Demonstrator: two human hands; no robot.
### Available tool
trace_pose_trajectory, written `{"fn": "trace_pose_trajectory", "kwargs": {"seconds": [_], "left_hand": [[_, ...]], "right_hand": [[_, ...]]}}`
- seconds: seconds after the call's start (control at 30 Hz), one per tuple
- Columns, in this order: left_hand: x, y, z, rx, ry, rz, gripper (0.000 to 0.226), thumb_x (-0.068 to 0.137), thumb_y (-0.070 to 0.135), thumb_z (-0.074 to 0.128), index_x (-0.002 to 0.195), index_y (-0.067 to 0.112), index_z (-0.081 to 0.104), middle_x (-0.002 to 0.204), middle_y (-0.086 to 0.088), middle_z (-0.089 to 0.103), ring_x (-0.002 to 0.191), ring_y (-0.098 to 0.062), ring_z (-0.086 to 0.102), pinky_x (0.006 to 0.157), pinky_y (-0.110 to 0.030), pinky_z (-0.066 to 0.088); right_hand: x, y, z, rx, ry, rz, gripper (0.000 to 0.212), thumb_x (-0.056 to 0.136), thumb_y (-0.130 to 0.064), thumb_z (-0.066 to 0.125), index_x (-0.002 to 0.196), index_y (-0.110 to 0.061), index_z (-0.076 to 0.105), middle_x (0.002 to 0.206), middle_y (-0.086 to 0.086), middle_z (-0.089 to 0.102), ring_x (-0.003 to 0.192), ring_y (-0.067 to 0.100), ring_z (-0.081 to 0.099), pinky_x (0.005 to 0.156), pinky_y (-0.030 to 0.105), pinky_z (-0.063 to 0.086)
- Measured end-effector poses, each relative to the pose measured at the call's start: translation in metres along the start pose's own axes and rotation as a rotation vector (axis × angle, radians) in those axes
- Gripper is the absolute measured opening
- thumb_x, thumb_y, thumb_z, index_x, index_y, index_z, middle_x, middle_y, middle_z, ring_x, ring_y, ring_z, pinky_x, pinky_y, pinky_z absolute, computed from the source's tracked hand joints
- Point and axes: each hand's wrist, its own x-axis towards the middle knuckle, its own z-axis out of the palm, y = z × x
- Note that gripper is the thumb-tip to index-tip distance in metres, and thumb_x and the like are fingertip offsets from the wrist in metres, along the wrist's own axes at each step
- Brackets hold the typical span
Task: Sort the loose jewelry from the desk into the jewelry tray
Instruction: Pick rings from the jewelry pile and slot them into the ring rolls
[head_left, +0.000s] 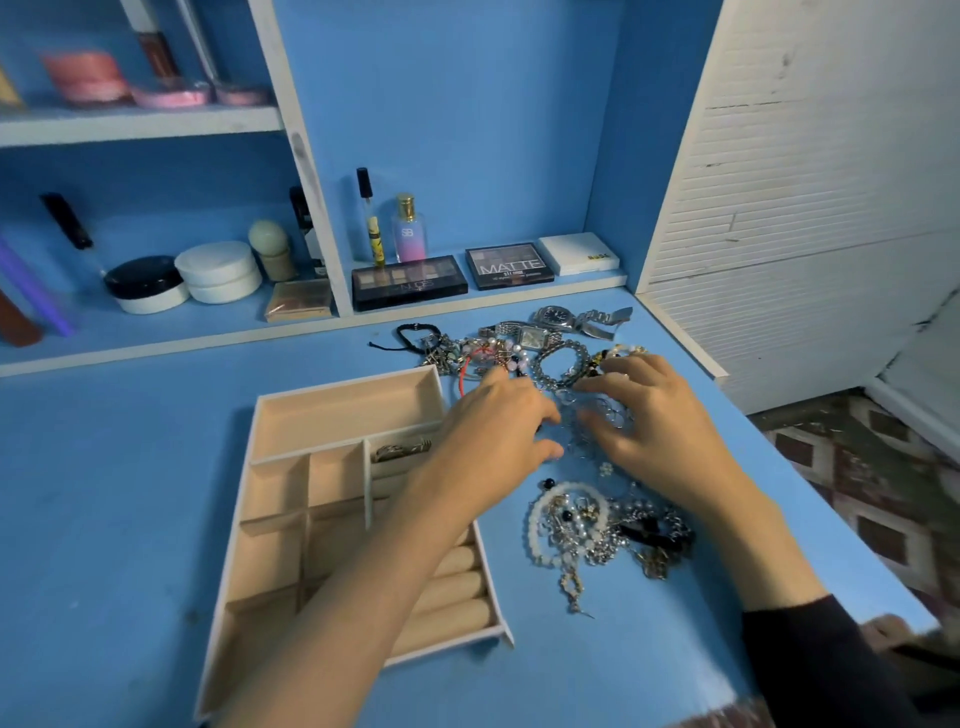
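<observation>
The left hand (498, 421) and the right hand (657, 421) hover palm down with curved fingers over a tangle of thin silver rings and fine chains (613, 410) lying between their fingertips. The fingers hide the contact, so I cannot tell whether either hand pinches a piece.

The tangle sits just right of the far right corner of the rectangular white-rimmed, beige-lined jewelry tray (244, 519) on the blue desk (130, 467). The tray's long axis runs away from the person and leans slightly right, and the left forearm crosses its right side. Inside, one dark metal bracelet-like piece (400, 449) lies crosswise in the right-hand section, just nearer than the long far compartment and just left of the left wrist.

One heap of jewelry lies past the tray's far right corner, beyond the hands. It holds two silver watches: a round-faced one (558, 316) with its band stretched left to right, and a square-faced one (531, 338) just nearer. With them are one chunky silver chain bracelet (558, 364), one red cord (467, 371), and one black cord bracelet (415, 332) closest to the tray.

A second heap lies right of the tray's near half. It has one white bead bracelet (540, 514) against tangled silver chains and dark pieces (649, 535), and one chain (571, 587) trails toward the person. One small pale flower-shaped piece (605, 469) lies between this heap and the right hand.
</observation>
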Motion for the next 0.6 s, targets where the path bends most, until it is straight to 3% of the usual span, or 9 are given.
{"fn": "trace_pose_trajectory", "kwargs": {"seconds": [0.1,0.2,0.4,0.6], "left_hand": [[0.001,-0.0025,0.0041,0.028,0.005,-0.001,0.033,0.084,0.039,0.062,0.113,0.023,0.064,0.105,0.004,0.057,0.095,-0.012,0.032,0.079,-0.027,0.031],[0.0027,-0.0037,0.0046,0.024,0.008,0.0,0.027,0.083,0.038,0.064,0.106,0.025,0.068,0.098,0.006,0.055,0.09,-0.008,0.028,0.075,-0.026,0.029],[0.0017,-0.0052,0.0036,-0.1,-0.024,-0.056,0.014,0.079,0.034,0.069,0.09,0.025,0.069,0.096,0.008,0.058,0.099,-0.011,0.046,0.087,-0.03,0.042],[0.0031,-0.0055,0.0026,-0.089,-0.054,-0.065,0.023,0.08,0.034,0.068,0.101,0.026,0.066,0.098,0.007,0.058,0.098,-0.012,0.049,0.084,-0.032,0.045]], "right_hand": [[-0.0022,-0.0004,0.0031,-0.003,-0.025,-0.029,0.039,0.077,-0.045,0.051,0.098,-0.02,0.072,0.1,0.005,0.064,0.101,0.03,0.052,0.084,0.046,0.043],[-0.0043,0.0007,0.005,-0.033,-0.076,-0.055,0.041,0.075,-0.052,0.051,0.096,-0.026,0.073,0.104,0.004,0.063,0.106,0.029,0.05,0.084,0.047,0.042],[-0.0037,0.0021,0.0053,-0.032,-0.067,-0.065,0.03,0.072,-0.048,0.061,0.092,-0.031,0.074,0.1,0.002,0.062,0.105,0.029,0.05,0.082,0.047,0.042],[-0.0028,-0.0009,0.0064,-0.006,-0.055,-0.079,0.02,0.073,-0.041,0.067,0.086,-0.026,0.071,0.096,-0.002,0.057,0.101,0.024,0.046,0.081,0.043,0.038]]}}
